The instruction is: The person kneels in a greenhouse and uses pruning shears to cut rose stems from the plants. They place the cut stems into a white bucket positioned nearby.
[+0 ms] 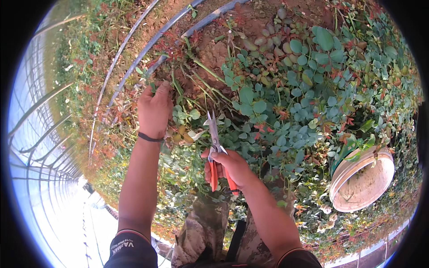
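My right hand (231, 167) grips a pair of pruning shears (214, 134) by its orange handles. The narrow metal blades point away from me, towards cut green rose stems (209, 72), with a thin gap at their tips. To the left, my left hand (156, 104) has its fingers closed around a small leafy shoot (144, 73); its lower part is hidden by the fingers. A dark band circles that wrist. Dense blue-green foliage (295, 104) spreads right of the shears, and bare reddish soil (214, 53) shows beyond the stems.
Dark irrigation hoses (147, 50) curve over the soil at the upper left. At right, a white bucket (363, 182) leans on its side among the plants, its mouth towards me. Arched greenhouse ribs (37, 107) stand at far left. My camouflage trouser legs (204, 224) are amid foliage.
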`<state>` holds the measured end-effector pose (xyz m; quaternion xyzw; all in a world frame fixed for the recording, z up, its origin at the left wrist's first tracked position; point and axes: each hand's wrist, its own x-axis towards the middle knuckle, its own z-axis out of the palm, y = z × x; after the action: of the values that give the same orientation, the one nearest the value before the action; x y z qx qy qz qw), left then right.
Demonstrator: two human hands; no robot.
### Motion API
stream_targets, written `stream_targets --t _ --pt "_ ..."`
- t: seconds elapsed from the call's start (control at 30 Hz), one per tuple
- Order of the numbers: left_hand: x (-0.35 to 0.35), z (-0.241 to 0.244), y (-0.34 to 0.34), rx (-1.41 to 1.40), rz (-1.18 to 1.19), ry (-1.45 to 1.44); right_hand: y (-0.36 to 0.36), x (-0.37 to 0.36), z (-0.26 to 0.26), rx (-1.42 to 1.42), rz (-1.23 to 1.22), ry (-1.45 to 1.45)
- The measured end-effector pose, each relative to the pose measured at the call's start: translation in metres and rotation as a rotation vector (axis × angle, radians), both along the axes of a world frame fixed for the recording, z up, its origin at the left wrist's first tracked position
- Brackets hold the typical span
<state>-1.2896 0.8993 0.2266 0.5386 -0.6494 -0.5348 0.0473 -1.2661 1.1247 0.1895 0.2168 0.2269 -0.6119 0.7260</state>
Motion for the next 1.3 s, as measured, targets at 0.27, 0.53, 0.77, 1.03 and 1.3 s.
stream_targets --t 0.27,0.53,0.77,1.03,1.3 --pt "-0.109 0.035 -0.062 -0.800 -0.894 -0.330 -0.051 -0.057 -0.012 -0.103 -0.098 -0.007" --pt "-0.184 0.014 -0.063 -0.611 -1.672 -0.681 -0.070 -0.051 -0.013 -0.103 -0.171 -0.088" --pt "-0.209 0.010 -0.059 -0.749 -1.969 -0.918 -0.062 -0.034 -0.008 -0.131 -0.246 -0.124" --pt "-0.208 0.008 -0.069 -0.702 -2.035 -0.559 -0.064 -0.010 -0.007 -0.098 -0.249 -0.125" --pt "-0.187 -0.001 -0.086 -0.874 -1.948 -0.328 -0.057 0.011 0.007 -0.035 -0.192 -0.025"
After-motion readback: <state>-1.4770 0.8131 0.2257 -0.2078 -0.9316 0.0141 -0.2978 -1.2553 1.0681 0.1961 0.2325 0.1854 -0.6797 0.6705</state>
